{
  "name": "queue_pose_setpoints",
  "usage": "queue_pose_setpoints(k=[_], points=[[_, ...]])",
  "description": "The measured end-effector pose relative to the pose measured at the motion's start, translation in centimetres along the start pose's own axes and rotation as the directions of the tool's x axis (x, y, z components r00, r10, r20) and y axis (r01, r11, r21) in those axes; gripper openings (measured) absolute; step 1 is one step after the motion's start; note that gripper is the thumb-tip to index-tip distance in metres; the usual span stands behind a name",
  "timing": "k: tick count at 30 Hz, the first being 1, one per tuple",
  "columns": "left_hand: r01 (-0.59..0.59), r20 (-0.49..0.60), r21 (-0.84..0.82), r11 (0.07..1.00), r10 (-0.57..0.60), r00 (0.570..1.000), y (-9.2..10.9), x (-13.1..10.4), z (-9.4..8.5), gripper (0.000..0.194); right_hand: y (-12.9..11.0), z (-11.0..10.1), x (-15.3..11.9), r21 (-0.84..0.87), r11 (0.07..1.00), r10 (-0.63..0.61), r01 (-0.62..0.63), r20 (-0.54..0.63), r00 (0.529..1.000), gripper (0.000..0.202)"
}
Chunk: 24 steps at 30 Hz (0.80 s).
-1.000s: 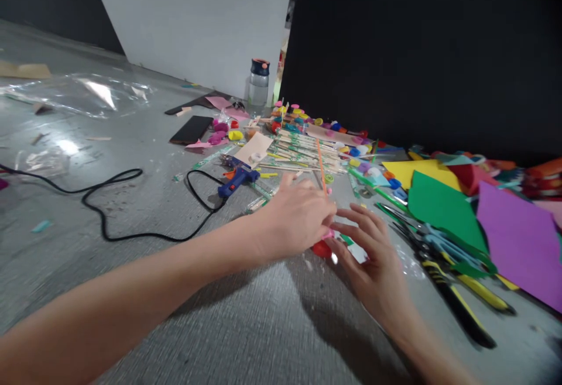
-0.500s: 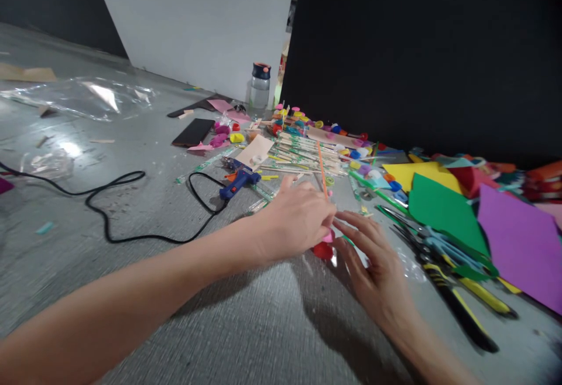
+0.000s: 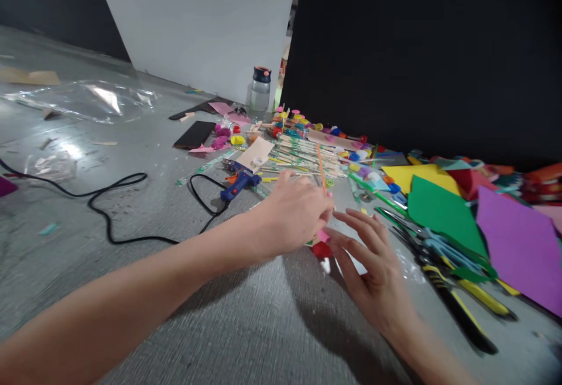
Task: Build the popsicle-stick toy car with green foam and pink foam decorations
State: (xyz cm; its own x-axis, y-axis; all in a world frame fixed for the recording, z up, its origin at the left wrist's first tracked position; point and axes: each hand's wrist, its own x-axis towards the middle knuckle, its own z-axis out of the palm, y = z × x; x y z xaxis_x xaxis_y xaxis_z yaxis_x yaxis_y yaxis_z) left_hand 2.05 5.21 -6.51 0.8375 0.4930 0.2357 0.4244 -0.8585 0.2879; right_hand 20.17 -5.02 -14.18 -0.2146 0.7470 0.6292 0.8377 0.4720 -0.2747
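Note:
My left hand (image 3: 294, 215) reaches in with fingers curled down in a pinch; what sits between its fingertips is hidden behind the hand. Just below those fingertips are a small pink piece (image 3: 324, 236) and a red round piece (image 3: 322, 250), close to the floor. My right hand (image 3: 373, 265) has its fingers stretched and apart, with the index fingertip and thumb at the right edge of the pink piece. An orange stick (image 3: 321, 165) shows beyond my left hand; whether the hand touches it I cannot tell.
A blue glue gun (image 3: 239, 186) with a black cord (image 3: 108, 221) lies left. Behind are wooden sticks (image 3: 302, 154), a phone (image 3: 195, 134) and a bottle (image 3: 260, 92). Right are pliers (image 3: 456, 297), scissors (image 3: 443, 250), a green sheet (image 3: 443, 209) and a purple sheet (image 3: 518, 244).
My left hand has shifted slightly left. The right hand's fingers have spread a little and come closer to the pink piece. The view has tilted slightly.

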Motion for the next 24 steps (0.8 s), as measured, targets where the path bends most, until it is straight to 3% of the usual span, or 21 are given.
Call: queue_pose_setpoints(k=[6,15,19,22,24], points=[[0.006,0.006,0.014,1.000,-0.006,1.000,0.1,0.0,0.1,0.021,0.0,0.1,0.1,-0.051,0.998,-0.026,0.027,0.015,1.000,0.027],[0.031,-0.017,0.007,1.000,-0.031,0.999,0.3,-0.1,-0.4,0.021,-0.3,-0.1,0.3,0.048,0.999,0.024,-0.023,-0.020,1.000,0.039],[0.042,-0.141,0.010,0.999,-0.040,0.989,0.1,0.0,-0.7,0.018,-0.1,-0.9,0.5,0.166,0.978,0.148,-0.130,-0.100,0.984,0.035],[0.021,-0.311,0.062,0.998,0.000,0.950,-0.1,-0.1,-1.3,0.021,0.8,-1.0,0.3,0.303,0.924,0.304,-0.236,-0.204,0.930,0.013],[-0.008,-0.411,0.101,0.995,0.049,0.910,0.0,-0.1,-1.7,0.029,1.5,-0.9,0.1,0.363,0.892,0.378,-0.268,-0.275,0.884,0.016]])
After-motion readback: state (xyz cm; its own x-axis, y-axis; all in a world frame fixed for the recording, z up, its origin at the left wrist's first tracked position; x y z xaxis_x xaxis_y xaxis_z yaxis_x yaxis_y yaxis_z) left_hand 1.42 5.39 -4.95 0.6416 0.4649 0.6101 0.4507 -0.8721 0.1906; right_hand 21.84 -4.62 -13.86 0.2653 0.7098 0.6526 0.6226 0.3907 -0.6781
